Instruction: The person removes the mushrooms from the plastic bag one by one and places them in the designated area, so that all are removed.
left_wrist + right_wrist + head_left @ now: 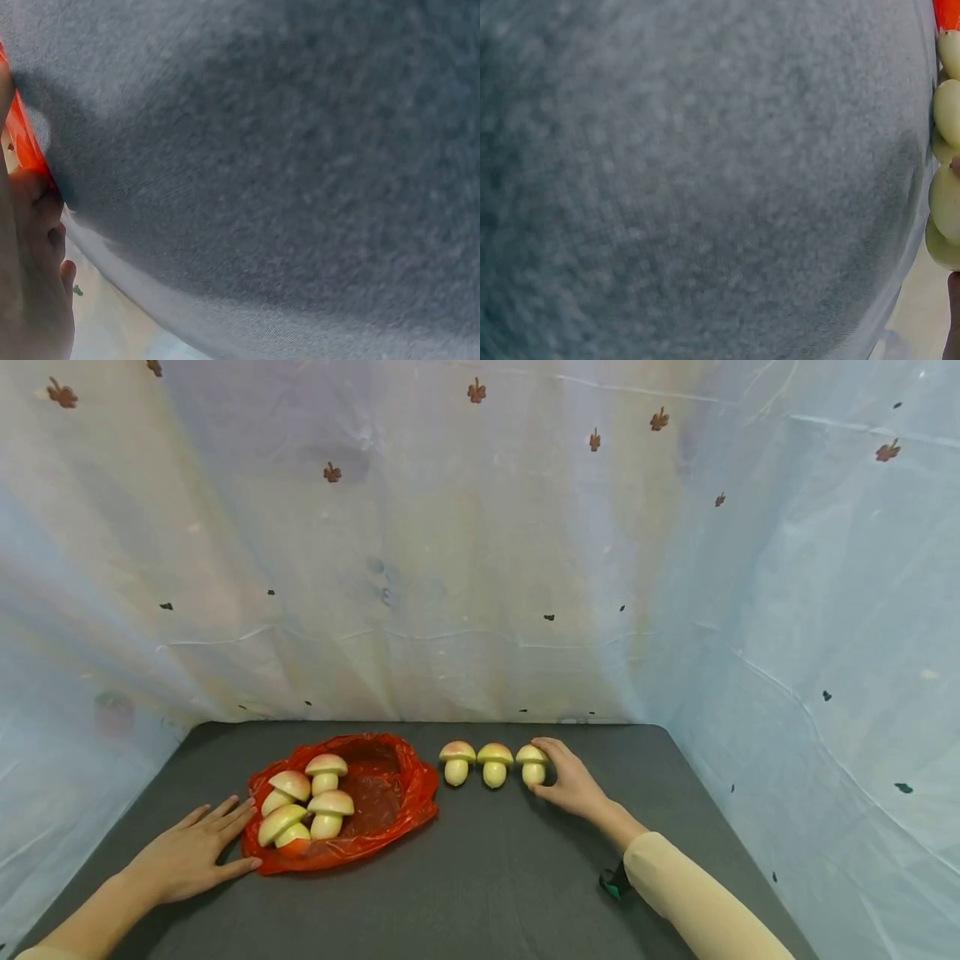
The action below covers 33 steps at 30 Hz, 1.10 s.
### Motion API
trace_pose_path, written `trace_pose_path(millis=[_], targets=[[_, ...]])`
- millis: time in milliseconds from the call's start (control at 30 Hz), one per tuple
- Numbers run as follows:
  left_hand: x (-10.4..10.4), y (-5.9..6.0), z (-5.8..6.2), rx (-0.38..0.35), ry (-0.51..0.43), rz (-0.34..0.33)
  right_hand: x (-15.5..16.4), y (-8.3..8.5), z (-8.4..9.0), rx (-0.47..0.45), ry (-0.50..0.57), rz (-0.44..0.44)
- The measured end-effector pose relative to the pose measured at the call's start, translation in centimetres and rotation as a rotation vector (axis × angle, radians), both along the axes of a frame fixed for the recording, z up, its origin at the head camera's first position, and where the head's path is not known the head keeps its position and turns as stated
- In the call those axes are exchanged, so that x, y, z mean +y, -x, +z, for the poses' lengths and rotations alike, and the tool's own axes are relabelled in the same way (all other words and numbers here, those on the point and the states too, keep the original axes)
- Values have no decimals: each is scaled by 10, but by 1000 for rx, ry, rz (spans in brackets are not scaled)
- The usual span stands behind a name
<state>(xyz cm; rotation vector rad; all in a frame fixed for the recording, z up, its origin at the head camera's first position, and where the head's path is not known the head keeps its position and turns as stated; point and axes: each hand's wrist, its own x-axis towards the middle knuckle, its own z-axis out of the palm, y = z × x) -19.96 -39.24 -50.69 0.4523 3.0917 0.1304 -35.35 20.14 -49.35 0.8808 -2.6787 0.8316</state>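
Three mushrooms stand in a row near the worktop's (480, 877) far edge, the right hand (573, 785) curled around the rightmost mushroom (532, 764), while the left hand (191, 852) lies flat, fingers spread, touching the red bag (397, 789) holding five more toward the left edge.

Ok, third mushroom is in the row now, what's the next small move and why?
Probably let go with the right hand and reach to the red bag: its fingers curl round the third mushroom, which stands upright beside two others, while five remain in the bag that the left hand steadies.
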Motion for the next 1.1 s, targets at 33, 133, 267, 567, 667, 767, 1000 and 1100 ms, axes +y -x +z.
trace_pose_path(millis=[33, 133, 267, 567, 667, 767, 1000, 1100], targets=[[0, 0, 0, -2, -8, 2, 0, 1, -1, 1, 0, 2], [-1, -2, -2, 0, -26, 6, 1, 1, -1, -8, -7, 2], [-1, -5, -5, -3, -52, 18, 2, 2, -2, -32, -21, -1], [-1, -9, -8, -29, -122, 40, 1, 3, -3, -46, -31, 13], [0, -9, -8, -34, -129, 46, 1, 3, -2, -51, -30, 16], [0, -10, -8, -34, -136, 48, 1, 3, -2, -51, -34, 21], [1, -10, -8, -15, -110, 58, 2, 3, -2, -42, -52, 19], [0, -10, -9, -9, -95, 62, 2, 2, -1, -54, -54, 15]])
